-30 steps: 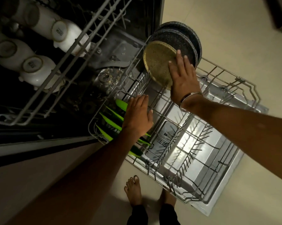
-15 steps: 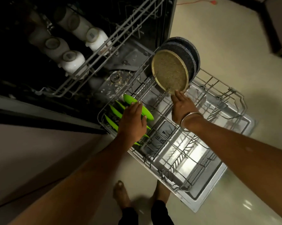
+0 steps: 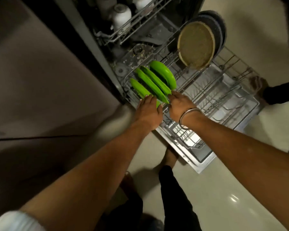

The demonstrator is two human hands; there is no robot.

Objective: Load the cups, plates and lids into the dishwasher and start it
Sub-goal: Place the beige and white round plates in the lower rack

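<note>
1. At the near-left corner of the pulled-out lower rack (image 3: 237, 90), both hands are now working together at the green plates (image 3: 154, 82); a second ago the right hand was up at the tan plate (image 3: 196, 45) and only the left was down here.
2. That shift is suggesting the tan plate is seated: it is standing on edge at the rack's far end, just in front of two dark speckled plates (image 3: 221, 30), with nothing touching it.
3. Left hand (image 3: 149, 112) is lying palm-down with fingers nearly straight, fingertips touching the near end of the nearest green plate; no curl round it is showing.
4. Right hand (image 3: 178, 105), bangle (image 3: 188, 119) at the wrist, is reaching in with fingers bent toward the edge of the next green plates; whether it is pinching an edge or only nudging it, I cannot tell, as the fingertips are hidden behind the plates.
5. Four green plates are standing on edge, leaning, close together in the tines.
6. White cups (image 3: 122, 17) are sitting upside down in the upper rack (image 3: 132, 29).
7. Judgement: loading is looking nearly done; straightening the green row, pushing in the racks, closing and starting are remaining.
</note>
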